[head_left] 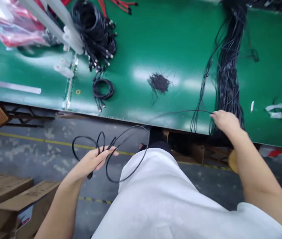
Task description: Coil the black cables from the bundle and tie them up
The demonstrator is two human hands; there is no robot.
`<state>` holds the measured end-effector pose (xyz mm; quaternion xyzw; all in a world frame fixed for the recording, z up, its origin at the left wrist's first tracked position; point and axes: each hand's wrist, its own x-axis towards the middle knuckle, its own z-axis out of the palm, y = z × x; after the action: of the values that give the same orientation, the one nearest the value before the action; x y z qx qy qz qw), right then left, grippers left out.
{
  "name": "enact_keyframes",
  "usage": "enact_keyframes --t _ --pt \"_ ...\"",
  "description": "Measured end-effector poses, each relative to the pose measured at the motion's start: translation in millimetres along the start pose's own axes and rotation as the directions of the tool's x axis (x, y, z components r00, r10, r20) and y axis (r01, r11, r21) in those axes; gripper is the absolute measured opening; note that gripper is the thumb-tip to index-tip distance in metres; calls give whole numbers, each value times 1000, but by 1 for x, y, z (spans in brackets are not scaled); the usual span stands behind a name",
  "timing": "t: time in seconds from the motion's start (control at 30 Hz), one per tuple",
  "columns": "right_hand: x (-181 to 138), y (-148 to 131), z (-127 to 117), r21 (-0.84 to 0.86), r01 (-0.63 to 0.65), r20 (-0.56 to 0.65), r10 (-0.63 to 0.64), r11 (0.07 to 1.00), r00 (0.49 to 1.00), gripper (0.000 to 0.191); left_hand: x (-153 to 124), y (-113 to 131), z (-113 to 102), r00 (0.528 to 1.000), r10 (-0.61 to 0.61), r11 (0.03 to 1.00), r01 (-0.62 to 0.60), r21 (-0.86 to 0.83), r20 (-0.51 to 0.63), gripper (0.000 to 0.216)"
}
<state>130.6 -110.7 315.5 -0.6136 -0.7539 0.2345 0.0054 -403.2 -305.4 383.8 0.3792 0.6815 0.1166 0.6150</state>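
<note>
A thin black cable (pixel 147 146) hangs in loose loops from my left hand (pixel 98 159), whose fingers are closed around it in front of the table edge. From there the cable runs up across the green table to my right hand (pixel 224 120), where the fingers pinch it. That hand is over the lower end of a long bundle of black cables (pixel 228 66) lying on the table. A coiled black cable (pixel 103 89) rests on the table above my left hand. Beside it stands a stack of coiled cables (pixel 93 30) with metal plugs.
A small heap of black ties or wire bits (pixel 158 83) sits mid-table. At the left are a metal ruler (pixel 11 86), an orange ring (pixel 78 92) and plastic bags (pixel 13 23). Red cables (pixel 121 5) lie at the back. Cardboard boxes (pixel 23 199) stand on the floor.
</note>
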Motion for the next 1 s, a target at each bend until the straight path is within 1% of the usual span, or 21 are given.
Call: enact_keyframes --t 0.1,0.17,0.23,0.27,0.3,0.33,0.37,0.4,0.43,0.5,0.53,0.57,0.63,0.7,0.77,0.8,0.83,0.87,0.93,0.97,1.0 --pt "-11 -6 14 42 1 17 -2 999 1000 55 -13 -18 3 998 1 999 -4 40 65 41" --pt "-23 -46 33 87 79 78 -86 993 993 53 -25 -30 13 996 27 996 -20 -86 86 40" --pt "-39 -112 59 164 213 154 -239 963 959 54 -35 -37 29 994 63 960 -35 -278 93 40" --pt "-47 -150 72 221 294 192 -337 930 922 55 -39 -39 39 990 85 928 -38 -370 110 39" --pt "-55 -186 84 309 385 223 -460 870 860 58 -42 -38 47 984 115 891 -41 -452 137 40" --pt "-61 -218 95 463 452 254 -602 763 757 61 -45 -35 55 974 154 850 -45 -525 165 40" --pt "-65 -244 102 580 452 271 -684 677 677 57 -49 -32 61 964 197 801 -55 -596 176 41" --pt "-68 -260 107 673 409 285 -727 616 625 52 -53 -28 65 959 232 747 -70 -661 161 41" --pt "-69 -267 110 730 341 298 -725 592 621 46 -58 -25 66 962 246 694 -91 -714 117 41" --pt "-62 -253 116 753 176 343 -607 634 717 40 -69 -22 62 983 179 600 -149 -786 -49 42" --pt "-55 -235 121 748 105 335 -509 655 793 37 -76 -23 56 981 105 561 -192 -805 -161 45" --pt "-46 -212 128 748 17 365 -432 664 825 35 -83 -25 50 959 20 528 -251 -812 -283 48" --pt "-31 -166 145 728 -86 375 -291 680 880 32 -96 -30 37 863 -116 474 -387 -791 -492 51" --pt "-28 -132 156 567 -20 329 -204 823 922 33 -104 -33 28 799 -149 411 -486 -771 -583 48" --pt "-41 -120 148 339 196 247 -288 920 925 38 -102 -33 26 822 -88 334 -508 -794 -563 42" --pt "-53 -124 137 247 334 219 -388 910 895 40 -96 -32 28 851 -38 303 -490 -817 -524 38" --pt "-67 -133 121 199 473 203 -508 858 837 41 -88 -32 32 878 9 289 -460 -840 -478 35" --pt "-81 -146 104 195 598 191 -628 778 755 41 -79 -32 38 902 41 295 -422 -857 -430 31" --pt "-104 -177 67 276 768 185 -816 578 547 39 -59 -32 53 934 64 362 -350 -864 -351 24" --pt "-112 -192 50 331 807 177 -872 489 455 37 -50 -32 62 943 66 409 -324 -853 -326 25" --pt "-118 -206 37 384 820 168 -905 425 390 35 -42 -31 71 948 74 452 -309 -837 -310 27"
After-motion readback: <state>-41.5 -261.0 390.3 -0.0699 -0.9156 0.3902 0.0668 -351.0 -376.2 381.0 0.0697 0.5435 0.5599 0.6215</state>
